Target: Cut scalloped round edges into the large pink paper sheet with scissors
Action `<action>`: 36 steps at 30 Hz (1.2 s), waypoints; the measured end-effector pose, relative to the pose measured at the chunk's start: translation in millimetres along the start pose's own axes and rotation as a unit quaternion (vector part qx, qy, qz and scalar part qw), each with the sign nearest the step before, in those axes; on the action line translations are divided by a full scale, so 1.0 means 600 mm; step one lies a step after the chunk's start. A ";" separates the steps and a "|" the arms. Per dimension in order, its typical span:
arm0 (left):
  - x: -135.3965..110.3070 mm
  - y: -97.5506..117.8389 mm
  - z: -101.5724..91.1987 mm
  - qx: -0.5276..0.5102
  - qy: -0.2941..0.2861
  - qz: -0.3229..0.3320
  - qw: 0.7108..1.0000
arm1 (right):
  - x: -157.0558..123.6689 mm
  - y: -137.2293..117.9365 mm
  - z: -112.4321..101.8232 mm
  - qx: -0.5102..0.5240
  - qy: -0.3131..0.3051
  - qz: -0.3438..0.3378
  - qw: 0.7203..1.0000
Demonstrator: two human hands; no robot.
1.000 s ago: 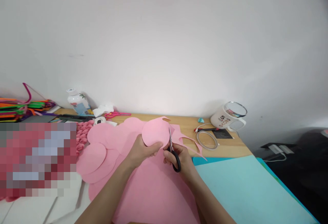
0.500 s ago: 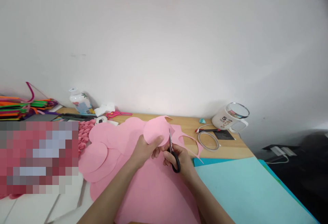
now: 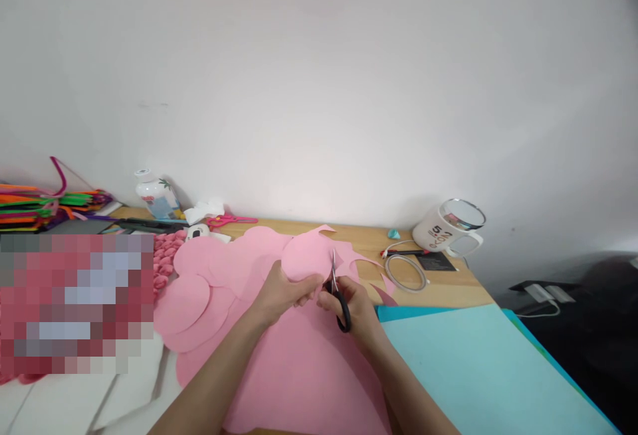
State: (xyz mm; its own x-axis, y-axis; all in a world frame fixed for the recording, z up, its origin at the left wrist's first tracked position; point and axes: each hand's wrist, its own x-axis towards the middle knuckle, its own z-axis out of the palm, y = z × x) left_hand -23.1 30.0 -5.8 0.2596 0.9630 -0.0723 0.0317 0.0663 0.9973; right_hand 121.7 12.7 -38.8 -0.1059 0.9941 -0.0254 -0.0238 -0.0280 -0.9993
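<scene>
Between the thumb and fingers of my left hand is a rounded piece of pink paper, held up over the desk. My right hand grips black-handled scissors, their blades pointing up along the right edge of that piece. Whether the blades are fully closed is hard to make out. Beneath both hands spreads a large pink sheet. Several pink paper circles overlap to the left. Narrow pink offcuts lie to the right of the scissors.
Light blue paper covers the right front of the desk. Behind it are a coiled white cable and a white mug. Pink scissors, a white bottle and bright pipe cleaners line the back left. A blurred patch hides the far left.
The pink piece has tilted slightly and my left thumb has shifted right, nearer the scissors. The offcut strip at the right has moved and now lies lower, differently bent.
</scene>
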 end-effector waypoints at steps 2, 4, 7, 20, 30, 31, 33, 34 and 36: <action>0.000 0.000 0.000 -0.004 0.001 -0.001 1.000 | 0.001 0.001 0.000 -0.010 -0.004 -0.003 1.000; 0.000 0.001 -0.001 -0.003 0.002 -0.002 1.000 | 0.001 0.001 0.000 -0.015 -0.008 -0.006 1.000; 0.000 0.004 -0.002 -0.001 -0.003 0.001 1.000 | 0.000 -0.001 0.000 -0.017 -0.010 -0.005 1.000; 0.001 0.003 -0.005 0.002 -0.007 0.007 1.000 | -0.002 -0.009 0.003 -0.017 -0.005 0.009 1.000; 0.000 0.002 -0.004 0.009 -0.012 0.003 1.000 | 0.000 -0.004 0.003 -0.015 -0.001 0.002 1.000; 0.000 0.001 -0.004 0.009 -0.013 0.005 1.000 | -0.001 -0.005 0.004 -0.018 0.001 0.003 1.000; 0.000 0.001 -0.005 0.009 -0.014 0.008 1.000 | -0.001 -0.008 0.005 -0.017 0.005 0.009 1.000; 0.000 0.001 -0.005 0.010 -0.014 0.008 1.000 | -0.002 -0.009 0.006 -0.014 0.006 0.012 1.000; 0.000 0.001 -0.006 0.010 -0.014 0.006 1.000 | -0.003 -0.011 0.006 -0.007 0.009 0.016 1.000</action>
State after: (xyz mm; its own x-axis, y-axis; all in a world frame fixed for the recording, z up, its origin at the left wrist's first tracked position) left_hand -26.4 30.9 -5.1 0.2867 0.9561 -0.0609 0.0474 0.0493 0.9977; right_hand 118.2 10.9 -32.3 -0.0894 0.9943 -0.0583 -0.0075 -0.0592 -0.9982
